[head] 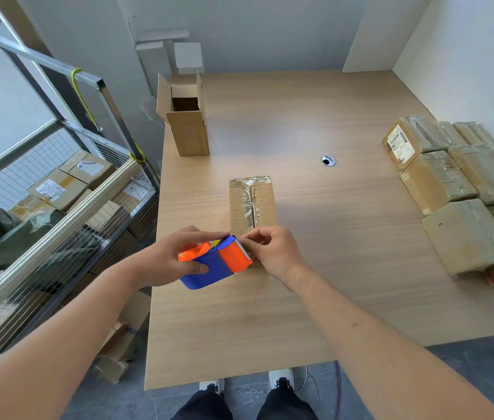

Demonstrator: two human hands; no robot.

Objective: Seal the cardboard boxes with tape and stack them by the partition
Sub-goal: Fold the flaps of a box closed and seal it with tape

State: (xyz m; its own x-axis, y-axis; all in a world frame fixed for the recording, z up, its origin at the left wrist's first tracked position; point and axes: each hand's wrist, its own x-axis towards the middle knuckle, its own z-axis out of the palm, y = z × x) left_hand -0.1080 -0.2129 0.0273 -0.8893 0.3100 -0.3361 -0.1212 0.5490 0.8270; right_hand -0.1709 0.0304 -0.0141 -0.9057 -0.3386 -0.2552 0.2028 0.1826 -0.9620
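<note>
- Two hands meet low in the middle of the frame, just over the near end of the flat cardboard box (253, 204) lying on the bench (315, 268); they seem placed there so a strip can start at that end and follow the seam.
- The left hand (176, 256) is wrapped round the blue and orange tape dispenser (215, 262), thumb under the blue body, fingers over the top, the toothed edge turned towards the other hand.
- The right hand (273, 253) is curled, fingertips pinched at that toothed edge, most likely on the loose tape end, though the tape itself is too clear to make out.
- The flat box already carries shiny tape along its seam, so I judge this a further strip or a fresh start.
- An open box (186, 122) stands upright at the upper left of the bench, flaps up, not yet sealed.
- The taped boxes (451, 189) lie packed in rows at the right edge of the frame, against the white partition (466, 62), where the task wants them.
- A wire cage (58, 189) with more cartons stands at the left, beside the bench.
</note>
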